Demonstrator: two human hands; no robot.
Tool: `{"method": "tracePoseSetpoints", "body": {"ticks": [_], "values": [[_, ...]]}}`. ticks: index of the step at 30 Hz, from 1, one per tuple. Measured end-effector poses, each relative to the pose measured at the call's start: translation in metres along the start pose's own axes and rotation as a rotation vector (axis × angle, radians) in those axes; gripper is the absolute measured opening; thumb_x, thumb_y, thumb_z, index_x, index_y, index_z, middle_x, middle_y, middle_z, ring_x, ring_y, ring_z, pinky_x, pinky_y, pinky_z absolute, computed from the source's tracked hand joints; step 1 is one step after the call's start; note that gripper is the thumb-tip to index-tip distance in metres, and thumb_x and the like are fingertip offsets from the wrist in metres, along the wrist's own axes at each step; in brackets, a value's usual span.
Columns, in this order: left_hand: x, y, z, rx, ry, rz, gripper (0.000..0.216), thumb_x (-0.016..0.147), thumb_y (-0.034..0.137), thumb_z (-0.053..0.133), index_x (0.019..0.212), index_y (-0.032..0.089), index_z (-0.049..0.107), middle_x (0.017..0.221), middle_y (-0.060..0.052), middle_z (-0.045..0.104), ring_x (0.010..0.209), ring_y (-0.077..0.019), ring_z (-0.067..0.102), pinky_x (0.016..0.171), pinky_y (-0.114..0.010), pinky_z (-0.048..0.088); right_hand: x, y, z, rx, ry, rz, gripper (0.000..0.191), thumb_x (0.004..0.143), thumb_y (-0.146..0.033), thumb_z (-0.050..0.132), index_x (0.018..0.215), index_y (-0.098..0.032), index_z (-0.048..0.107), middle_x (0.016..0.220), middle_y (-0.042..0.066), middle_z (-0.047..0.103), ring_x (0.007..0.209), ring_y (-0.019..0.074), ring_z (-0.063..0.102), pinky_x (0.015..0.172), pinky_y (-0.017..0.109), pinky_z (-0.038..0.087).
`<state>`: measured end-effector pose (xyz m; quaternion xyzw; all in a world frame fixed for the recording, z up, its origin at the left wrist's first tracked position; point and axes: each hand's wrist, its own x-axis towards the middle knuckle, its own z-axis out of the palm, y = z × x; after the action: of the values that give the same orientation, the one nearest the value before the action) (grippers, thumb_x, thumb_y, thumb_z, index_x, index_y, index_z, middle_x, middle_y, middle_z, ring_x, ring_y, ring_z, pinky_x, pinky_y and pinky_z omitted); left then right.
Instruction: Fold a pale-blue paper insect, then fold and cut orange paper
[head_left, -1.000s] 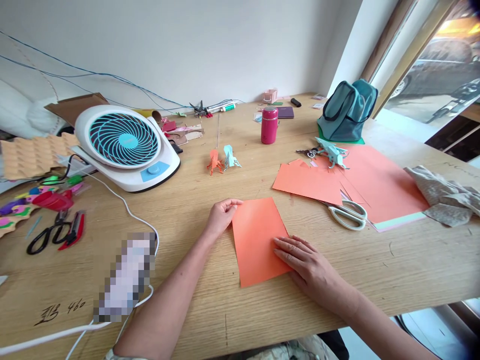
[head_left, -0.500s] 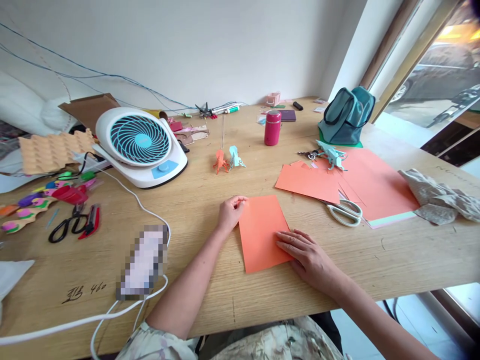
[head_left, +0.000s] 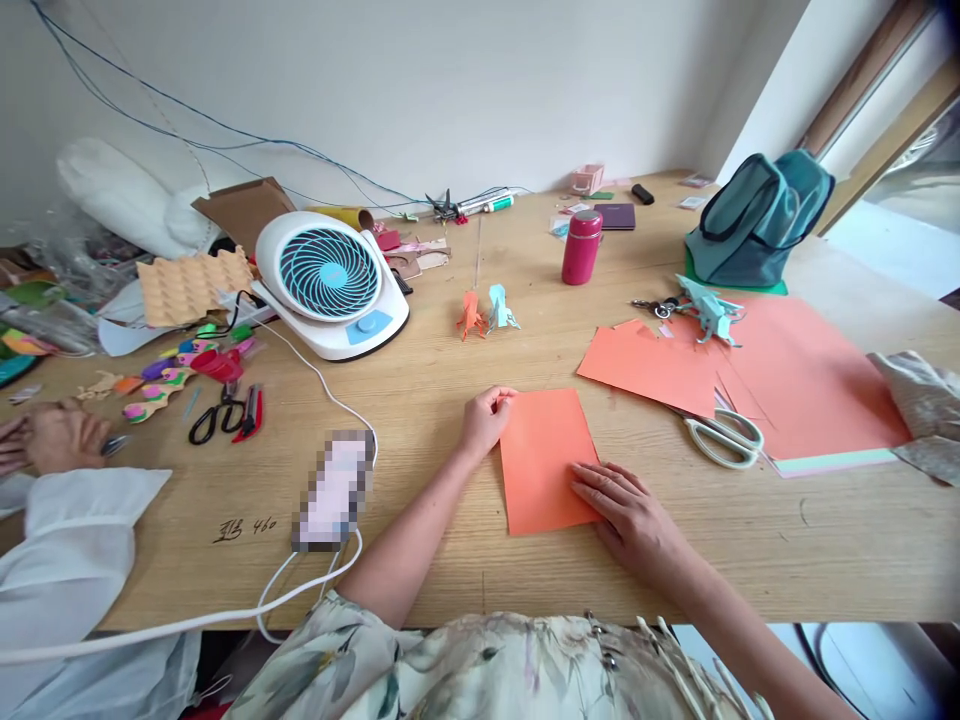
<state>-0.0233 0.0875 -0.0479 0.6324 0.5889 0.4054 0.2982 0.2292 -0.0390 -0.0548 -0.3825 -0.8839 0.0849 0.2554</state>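
Observation:
An orange sheet of paper (head_left: pixel 546 450) lies flat on the wooden table (head_left: pixel 450 560) in front of me. My left hand (head_left: pixel 484 420) pinches its top left corner, fingers curled closed. My right hand (head_left: pixel 626 515) lies flat with fingers stretched out, pressing the sheet's lower right edge. Two small folded paper figures, one orange (head_left: pixel 470 314) and one pale blue (head_left: pixel 499 308), stand beyond the sheet.
White scissors (head_left: pixel 724 438) and larger orange sheets (head_left: pixel 795 375) lie to the right. A desk fan (head_left: pixel 334 280), its white cable, a blurred phone (head_left: pixel 334 490), a pink flask (head_left: pixel 582 247) and a teal bag (head_left: pixel 757 215) surround them. Another person's hand and white sleeve (head_left: pixel 67 500) are at the left.
The view has shifted left and back, bringing another person's hand and sleeve into sight. Both my hands stay on the orange sheet in the same grip.

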Motion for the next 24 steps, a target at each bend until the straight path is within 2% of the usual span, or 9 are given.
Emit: {"method": "tracePoseSetpoints", "body": {"ticks": [10, 17, 24], "values": [[0.0002, -0.0036, 0.0022, 0.017, 0.021, -0.010, 0.024, 0.085, 0.016, 0.050, 0.094, 0.017, 0.073, 0.063, 0.003, 0.058, 0.055, -0.0105, 0.044, 0.057, -0.022, 0.036, 0.0016, 0.0004, -0.0009, -0.016, -0.004, -0.029, 0.041, 0.092, -0.010, 0.047, 0.129, -0.017, 0.062, 0.139, 0.014, 0.061, 0.127, 0.0281, 0.058, 0.104, 0.052, 0.049], [0.0012, -0.0053, 0.0019, 0.048, 0.043, -0.009, 0.021, 0.085, 0.016, 0.051, 0.093, 0.017, 0.071, 0.058, 0.005, 0.049, 0.051, -0.0100, 0.039, 0.053, -0.022, 0.032, 0.0025, 0.0002, -0.0010, -0.039, -0.002, -0.064, 0.040, 0.091, -0.009, 0.046, 0.126, -0.014, 0.063, 0.137, 0.014, 0.063, 0.125, 0.0286, 0.058, 0.104, 0.052, 0.047], [-0.0033, -0.0031, 0.0022, 0.099, 0.090, 0.025, 0.022, 0.086, 0.014, 0.049, 0.097, 0.017, 0.067, 0.061, 0.006, 0.051, 0.051, -0.0092, 0.040, 0.053, -0.021, 0.034, 0.0023, 0.0001, 0.0006, -0.042, 0.016, -0.062, 0.040, 0.089, -0.007, 0.046, 0.124, -0.013, 0.064, 0.135, 0.014, 0.064, 0.124, 0.0271, 0.058, 0.103, 0.049, 0.045]]}}
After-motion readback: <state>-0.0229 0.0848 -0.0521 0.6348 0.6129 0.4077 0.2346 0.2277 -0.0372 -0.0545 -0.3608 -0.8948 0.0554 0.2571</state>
